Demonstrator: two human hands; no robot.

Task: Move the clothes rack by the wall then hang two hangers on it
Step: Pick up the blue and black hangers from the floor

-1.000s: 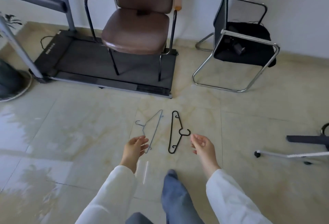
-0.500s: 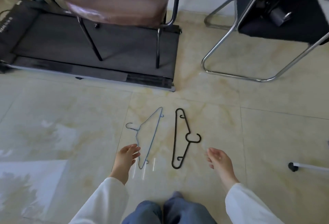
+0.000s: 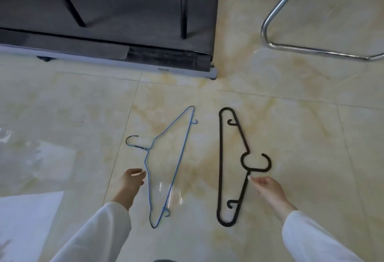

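Observation:
Two hangers lie flat on the tiled floor in the head view. A thin blue wire hanger (image 3: 180, 153) is on the left, its hook pointing left. A thicker black plastic hanger (image 3: 221, 164) lies to its right, hook pointing right. My left hand (image 3: 129, 184) hovers open just left of the blue hanger's lower arm, fingertips almost at the wire. Beside the black hanger's lower arm is my right hand (image 3: 268, 188), open, one fingertip at or nearly at the plastic. Neither hand holds anything. The clothes rack is out of view.
A dark treadmill deck (image 3: 128, 33) with black chair legs (image 3: 184, 8) standing on it fills the top left. A chrome tubular chair base (image 3: 295, 47) curves across the top right. Glossy marble tiles surround the hangers.
The view has dropped closer to the floor and the hangers look larger. Both hands have reached forward, coming up against the hangers' lower arms.

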